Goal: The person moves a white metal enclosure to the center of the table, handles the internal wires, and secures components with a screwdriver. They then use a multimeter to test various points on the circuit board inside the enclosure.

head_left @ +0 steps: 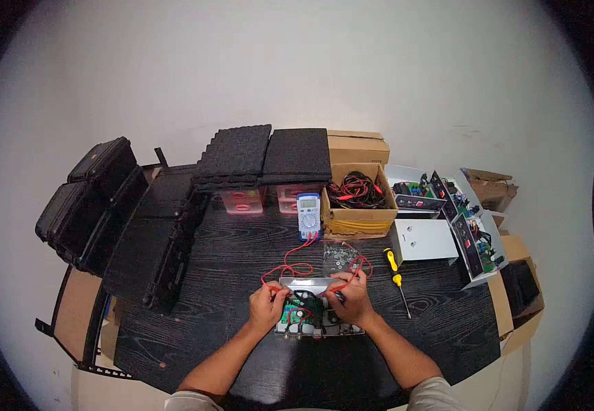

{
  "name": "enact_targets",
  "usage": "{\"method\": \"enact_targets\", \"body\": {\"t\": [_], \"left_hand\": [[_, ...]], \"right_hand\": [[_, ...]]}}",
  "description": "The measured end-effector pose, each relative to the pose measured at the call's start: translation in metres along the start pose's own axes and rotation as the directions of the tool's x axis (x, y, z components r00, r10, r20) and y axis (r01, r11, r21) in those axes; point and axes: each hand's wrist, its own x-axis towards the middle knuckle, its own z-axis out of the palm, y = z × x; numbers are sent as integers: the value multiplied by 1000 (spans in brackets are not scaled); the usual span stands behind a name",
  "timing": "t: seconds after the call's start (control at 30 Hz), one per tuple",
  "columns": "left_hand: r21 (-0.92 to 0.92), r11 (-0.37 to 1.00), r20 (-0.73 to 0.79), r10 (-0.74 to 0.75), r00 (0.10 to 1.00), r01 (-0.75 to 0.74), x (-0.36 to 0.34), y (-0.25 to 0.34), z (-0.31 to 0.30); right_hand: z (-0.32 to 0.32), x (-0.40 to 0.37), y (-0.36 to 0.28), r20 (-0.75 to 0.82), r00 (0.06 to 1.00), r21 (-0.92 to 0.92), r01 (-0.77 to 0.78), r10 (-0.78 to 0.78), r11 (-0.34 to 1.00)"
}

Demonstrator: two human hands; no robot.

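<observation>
My left hand (267,307) is closed in a pinch around a red test probe at the left side of an opened electronic unit (319,329). Over the unit's right side, my right hand (354,300) is closed on another test probe, whose red lead (363,260) loops above it. Inside the unit, a green circuit board (290,316) and dark wires show between the hands. The probe tips are too small to make out. Behind the unit a blue-edged multimeter (308,216) leans upright, with both leads plugged in at its bottom.
A bag of small hardware (338,257) lies behind my right hand. Right of it are a yellow-handled screwdriver (398,279), a white metal cover (426,240) and several opened units (471,246). A cardboard box of cables (358,220) stands behind. Black cases (147,257) line the left.
</observation>
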Motion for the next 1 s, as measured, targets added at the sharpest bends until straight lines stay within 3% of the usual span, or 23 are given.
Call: {"method": "enact_targets", "body": {"t": [1.0], "left_hand": [[13, 1000, 18, -12, 1000, 12, 1, 9, -3]], "right_hand": [[0, 1, 1, -29, 998, 3, 50, -50, 999]]}}
